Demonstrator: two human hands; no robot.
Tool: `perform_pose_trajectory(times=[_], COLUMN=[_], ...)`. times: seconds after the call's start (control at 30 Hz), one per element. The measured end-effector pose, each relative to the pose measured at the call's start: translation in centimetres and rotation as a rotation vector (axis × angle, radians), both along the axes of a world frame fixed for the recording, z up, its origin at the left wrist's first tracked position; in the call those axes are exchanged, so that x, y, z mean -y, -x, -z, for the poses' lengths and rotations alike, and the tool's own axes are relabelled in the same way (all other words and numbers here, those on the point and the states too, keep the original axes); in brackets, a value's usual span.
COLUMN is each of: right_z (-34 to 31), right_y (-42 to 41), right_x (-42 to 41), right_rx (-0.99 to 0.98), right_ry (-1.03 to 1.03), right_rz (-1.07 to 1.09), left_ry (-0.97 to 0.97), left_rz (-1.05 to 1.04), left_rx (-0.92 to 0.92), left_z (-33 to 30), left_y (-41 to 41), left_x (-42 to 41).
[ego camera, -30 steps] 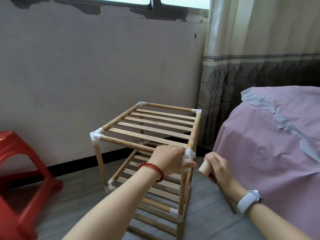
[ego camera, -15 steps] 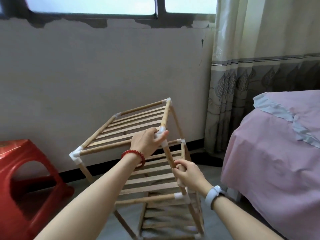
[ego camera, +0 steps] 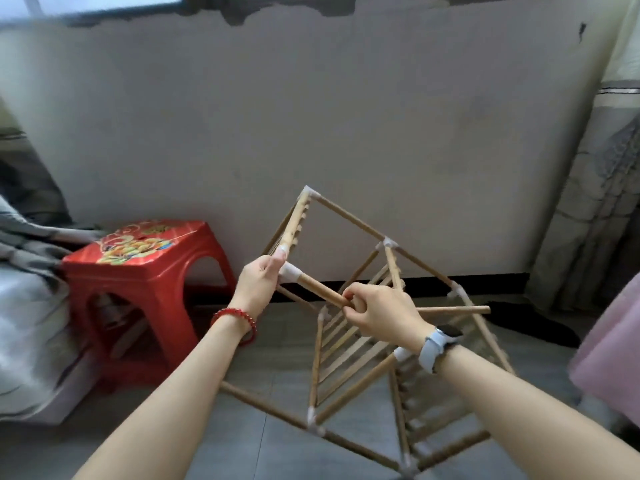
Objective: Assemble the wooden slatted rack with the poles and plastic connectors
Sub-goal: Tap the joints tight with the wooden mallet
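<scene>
Light wooden slatted rack (ego camera: 349,344), tipped on edge, floor | left hand (ego camera: 258,284) grips white plastic corner connector (ego camera: 289,271), bracing | right hand (ego camera: 377,315) curls round round wooden pole (ego camera: 322,291) beside it, seemingly seating it.

The rack (ego camera: 377,327) stands tipped over on the floor (ego camera: 242,438) in front of the wall (ego camera: 311,133), one corner raised. To its left sits a stool (ego camera: 145,285), close to the wall, with bedding (ego camera: 31,306) further left. The left hand (ego camera: 258,284) holds the raised corner connector (ego camera: 289,271); the right hand (ego camera: 379,313), just beside it, grips a pole (ego camera: 320,291) running from that connector (possibly a second loose pole too). A curtain (ego camera: 595,202) hangs at right.
</scene>
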State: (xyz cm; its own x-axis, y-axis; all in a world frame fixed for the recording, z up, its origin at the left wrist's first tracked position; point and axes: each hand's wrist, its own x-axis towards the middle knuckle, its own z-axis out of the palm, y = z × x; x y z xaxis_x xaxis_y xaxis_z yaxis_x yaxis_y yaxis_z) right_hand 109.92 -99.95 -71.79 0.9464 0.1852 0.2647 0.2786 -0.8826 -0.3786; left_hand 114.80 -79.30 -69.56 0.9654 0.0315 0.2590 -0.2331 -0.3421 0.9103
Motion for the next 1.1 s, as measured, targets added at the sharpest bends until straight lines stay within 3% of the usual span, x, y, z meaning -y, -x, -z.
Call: perform_pose_trajectory(times=[0.23, 0.43, 0.53, 0.77, 1.1], right_z=[6.1, 11.2, 13.0, 15.1, 13.2], right_y=[-0.1, 0.5, 1.0, 1.1, 1.1], right_x=[-5.7, -4.4, -2.1, 2.1, 7.2], right_rx=[-0.002, -0.185, -0.233, -0.283, -0.377], right_ry=[0.246, 0.351, 0.399, 0.362, 0.501], right_rz=[-0.129, -0.136, -0.101, -0.009, 0.099], left_ry=[-0.031, -0.017, -0.025, -0.124, -0.562], left_rz=[-0.068, 0.052, 0.146, 0.316, 0.638], left_rx=[-0.266, -0.678, -0.753, -0.765, -0.555], left_z=[9.5, 16.8, 18.7, 20.5, 18.7], left_y=[3.7, 6.9, 7.7, 6.5, 6.1], left_x=[-7.8, -7.4, -5.5, -2.3, 2.9])
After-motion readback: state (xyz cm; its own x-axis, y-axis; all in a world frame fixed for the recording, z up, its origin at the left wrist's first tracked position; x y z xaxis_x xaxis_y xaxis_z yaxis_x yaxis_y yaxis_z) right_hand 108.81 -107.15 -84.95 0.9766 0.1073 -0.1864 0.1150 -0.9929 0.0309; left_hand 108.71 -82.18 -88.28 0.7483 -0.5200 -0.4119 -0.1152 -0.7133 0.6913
